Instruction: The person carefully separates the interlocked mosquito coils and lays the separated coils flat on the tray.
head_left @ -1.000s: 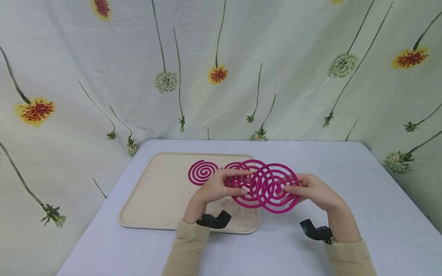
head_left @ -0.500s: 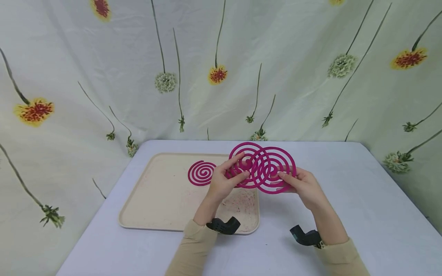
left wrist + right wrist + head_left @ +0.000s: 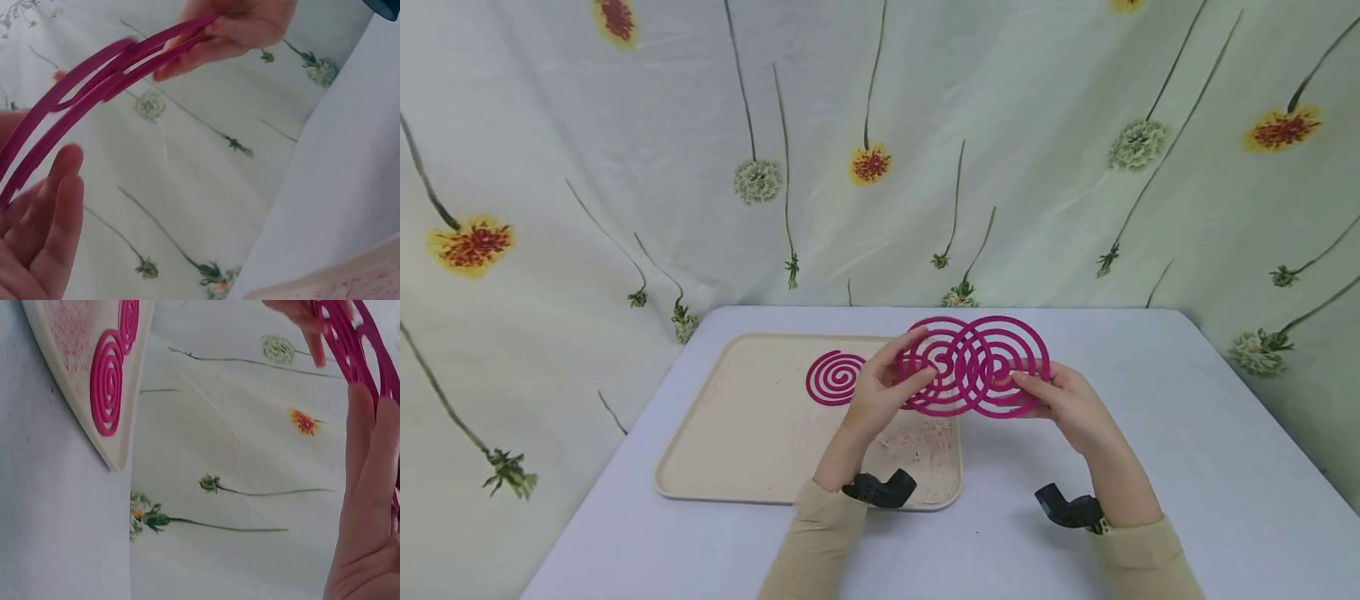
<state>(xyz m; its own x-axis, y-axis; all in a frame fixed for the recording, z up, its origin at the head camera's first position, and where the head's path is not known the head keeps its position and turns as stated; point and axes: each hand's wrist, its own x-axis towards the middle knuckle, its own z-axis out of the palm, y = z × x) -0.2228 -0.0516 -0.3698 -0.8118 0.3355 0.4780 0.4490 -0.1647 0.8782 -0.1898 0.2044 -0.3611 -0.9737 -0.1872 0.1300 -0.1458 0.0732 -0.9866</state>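
Note:
Two magenta mosquito coils, the left coil (image 3: 942, 364) and the right coil (image 3: 1001, 367), overlap at their middles above the tray's right side in the head view. My left hand (image 3: 874, 392) holds the left coil by its outer side, thumb in front. On the opposite side, my right hand (image 3: 1078, 404) pinches the right coil. Edge-on in the left wrist view, the coils (image 3: 81, 103) look like curved layers that partly interlace. In the right wrist view the held coils (image 3: 350, 347) run from one hand to the other.
A beige tray (image 3: 737, 425) lies on the white table (image 3: 1150, 375). One flat coil (image 3: 840, 378) rests in it, and another lies partly hidden behind my left hand; the right wrist view shows that coil (image 3: 110, 381) near the tray corner. A flowered cloth (image 3: 1037, 125) hangs behind.
Both hands have raised the coils from lower over the tray and tipped them more upright. Since half a second ago, the pair has levelled and shifted slightly right.

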